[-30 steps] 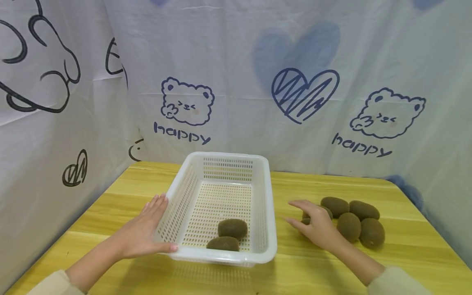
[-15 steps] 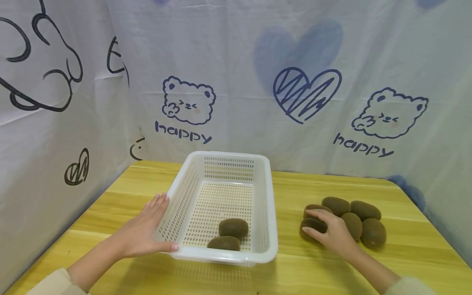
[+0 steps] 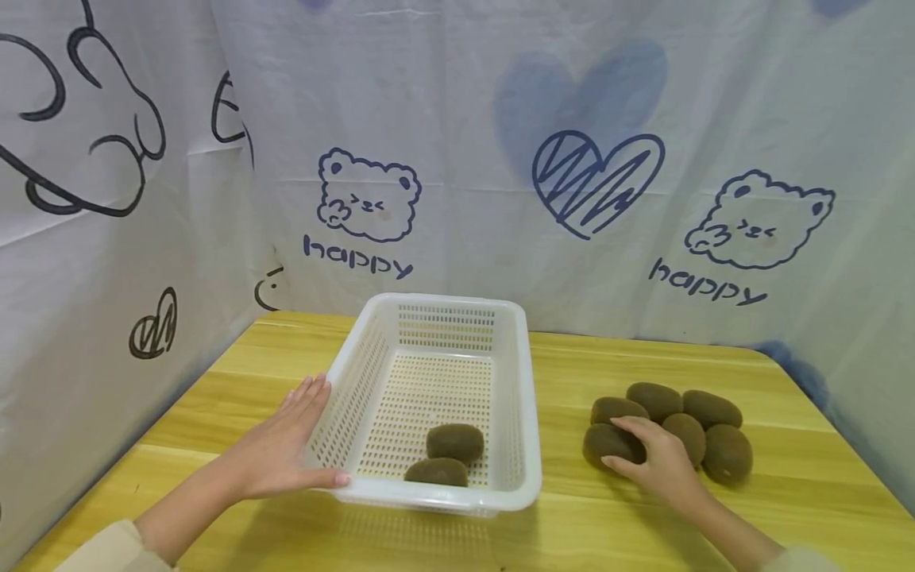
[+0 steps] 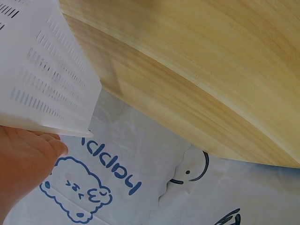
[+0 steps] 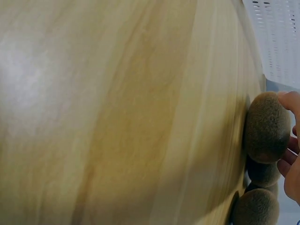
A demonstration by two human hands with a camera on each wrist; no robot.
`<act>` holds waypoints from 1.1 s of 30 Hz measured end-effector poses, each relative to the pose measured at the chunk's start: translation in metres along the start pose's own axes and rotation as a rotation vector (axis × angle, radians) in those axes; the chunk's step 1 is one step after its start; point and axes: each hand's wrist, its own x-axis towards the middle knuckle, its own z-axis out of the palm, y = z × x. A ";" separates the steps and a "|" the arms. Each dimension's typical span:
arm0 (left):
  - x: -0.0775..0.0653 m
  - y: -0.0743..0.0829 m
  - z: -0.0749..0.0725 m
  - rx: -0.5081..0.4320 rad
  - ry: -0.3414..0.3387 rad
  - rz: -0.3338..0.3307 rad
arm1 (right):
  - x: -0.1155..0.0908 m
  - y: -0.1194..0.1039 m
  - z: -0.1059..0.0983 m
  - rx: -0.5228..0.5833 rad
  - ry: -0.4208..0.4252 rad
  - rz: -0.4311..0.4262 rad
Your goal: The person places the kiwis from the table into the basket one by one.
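Note:
A white perforated plastic basket (image 3: 532, 413) stands mid-table with two brown kiwis (image 3: 455, 442) inside, near its front wall. My left hand (image 3: 275, 449) rests on the basket's front left corner, fingers straight along the left rim and thumb along the front one. To the basket's right, my right hand (image 3: 665, 465) holds the front left kiwi (image 3: 608, 445) of a group, thumb on the near side and fingers on the far side. In the right wrist view that kiwi (image 5: 268, 126) is between thumb and fingers, seemingly still on the table.
Several more kiwis (image 3: 708, 409) lie close together behind and right of the right hand. The yellow wood-grain table (image 3: 572, 524) ends at the back against a white cloth (image 3: 457, 143) with printed bears and hearts.
My right hand has moved from above the kiwis down and right onto the front left one, its thumb and fingers now round it. The left hand and basket have stayed in place.

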 end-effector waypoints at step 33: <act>0.002 0.000 0.000 -0.001 -0.023 -0.022 | -0.002 0.005 0.000 0.098 -0.138 0.072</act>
